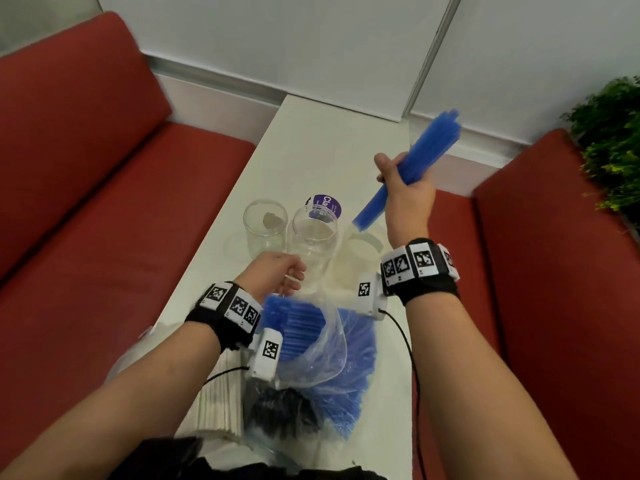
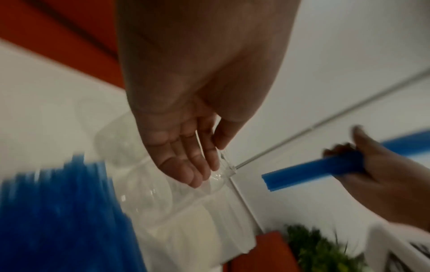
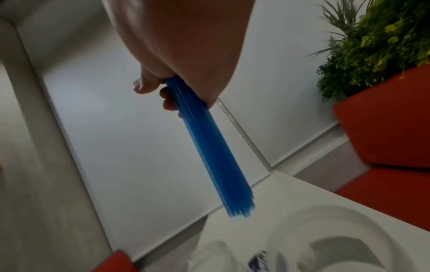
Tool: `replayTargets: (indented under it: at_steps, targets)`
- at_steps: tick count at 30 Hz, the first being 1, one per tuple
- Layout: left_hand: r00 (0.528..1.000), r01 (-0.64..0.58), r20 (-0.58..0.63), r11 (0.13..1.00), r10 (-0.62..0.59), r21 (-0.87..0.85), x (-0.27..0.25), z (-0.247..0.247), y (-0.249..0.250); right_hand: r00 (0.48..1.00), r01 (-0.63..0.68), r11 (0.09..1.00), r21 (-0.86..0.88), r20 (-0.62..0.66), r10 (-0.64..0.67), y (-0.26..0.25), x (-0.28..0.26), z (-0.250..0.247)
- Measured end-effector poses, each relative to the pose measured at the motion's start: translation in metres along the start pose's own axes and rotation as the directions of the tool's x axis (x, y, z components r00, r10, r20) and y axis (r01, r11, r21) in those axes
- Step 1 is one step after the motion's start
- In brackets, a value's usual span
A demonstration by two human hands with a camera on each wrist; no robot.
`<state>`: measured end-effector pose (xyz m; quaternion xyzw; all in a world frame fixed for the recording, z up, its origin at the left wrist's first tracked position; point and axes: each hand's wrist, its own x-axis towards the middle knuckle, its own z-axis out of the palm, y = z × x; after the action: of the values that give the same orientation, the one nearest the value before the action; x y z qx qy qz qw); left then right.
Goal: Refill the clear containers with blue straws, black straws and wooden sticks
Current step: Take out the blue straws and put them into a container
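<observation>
Three clear containers stand in a row on the white table (image 1: 311, 140): a left one (image 1: 265, 223), a middle one (image 1: 313, 237) and a right one (image 1: 360, 252). My right hand (image 1: 398, 174) grips a bundle of blue straws (image 1: 433, 143), tilted, with its lower end just above the right container (image 3: 325, 231). My left hand (image 1: 294, 275) hovers beside the middle container (image 2: 149, 195), fingers relaxed and holding nothing. Near me lie a plastic bag of blue straws (image 1: 301, 327), black straws (image 1: 280, 410) and a pack of pale wooden sticks (image 1: 218, 400).
A purple-labelled lid (image 1: 327, 206) lies behind the containers. Red sofa seats (image 1: 104, 202) flank the narrow table on both sides. A green plant (image 1: 613, 143) stands at the far right. Wrist camera cables trail over the table's near end.
</observation>
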<state>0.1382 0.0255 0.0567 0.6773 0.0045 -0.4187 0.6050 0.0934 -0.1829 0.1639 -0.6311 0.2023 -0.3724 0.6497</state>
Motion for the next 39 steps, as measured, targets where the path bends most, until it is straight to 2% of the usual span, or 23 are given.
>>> replayTargets:
  at_steps: [1, 2, 4, 5, 7, 9, 11, 13, 18, 23, 30, 36, 39]
  targets:
    - [0.996, -0.073, -0.037, 0.987, 0.079, 0.145, 0.003, -0.003, 0.001, 1.0, -0.014, 1.0, -0.027, -0.005, 0.014, 0.013, 0.006, 0.001]
    - [0.985, -0.141, -0.045, 0.929, 0.166, 0.342, 0.005, -0.007, 0.001, 0.999, -0.037, 0.998, -0.055, -0.009, 0.037, 0.027, 0.01, 0.002]
    - [0.956, -0.25, 0.063, 0.676, 0.288, 0.693, 0.007, -0.01, -0.001, 0.995, -0.099, 0.99, -0.096, -0.032, 0.096, 0.059, 0.014, 0.003]
    - [0.945, -0.294, 0.154, 0.546, 0.287, 0.785, 0.007, -0.01, -0.002, 0.991, -0.13, 0.986, -0.109, -0.048, 0.125, 0.075, 0.014, 0.003]
    - [0.925, -0.373, 0.317, 0.338, 0.21, 0.864, 0.009, -0.003, -0.008, 0.98, -0.19, 0.973, -0.133, -0.08, 0.181, 0.105, 0.011, 0.0]
    - [0.914, -0.406, 0.397, 0.155, 0.083, 0.901, 0.011, 0.007, -0.017, 0.966, -0.253, 0.952, -0.174, -0.102, 0.238, 0.13, 0.006, -0.004]
    - [0.922, -0.386, 0.386, -0.006, -0.023, 0.922, 0.013, 0.016, -0.026, 0.949, -0.313, 0.927, -0.207, -0.112, 0.295, 0.147, 0.001, -0.009]
    - [0.93, -0.367, 0.363, -0.1, -0.06, 0.925, 0.014, 0.023, -0.033, 0.94, -0.339, 0.916, -0.214, -0.115, 0.321, 0.156, -0.004, -0.013]
    - [0.936, -0.35, 0.352, -0.166, -0.018, 0.922, 0.013, 0.032, -0.033, 0.959, -0.281, 0.925, -0.257, -0.107, 0.261, 0.15, -0.001, -0.018]
    - [0.943, -0.319, 0.334, -0.273, 0.008, 0.908, 0.007, 0.033, -0.03, 0.968, -0.249, 0.938, -0.242, -0.081, 0.236, 0.13, -0.001, -0.024]
    - [0.957, -0.287, 0.29, -0.21, -0.016, 0.935, -0.009, 0.027, -0.027, 0.982, -0.185, 0.965, -0.185, -0.08, 0.173, 0.106, -0.015, -0.038]
    - [0.969, -0.245, 0.247, -0.228, -0.022, 0.942, -0.024, 0.023, -0.022, 0.984, -0.176, 0.96, -0.218, -0.057, 0.167, 0.095, -0.03, -0.044]
    - [0.97, -0.241, 0.243, -0.227, -0.021, 0.944, -0.031, 0.021, -0.017, 0.974, -0.226, 0.946, -0.231, -0.039, 0.223, 0.092, -0.035, -0.046]
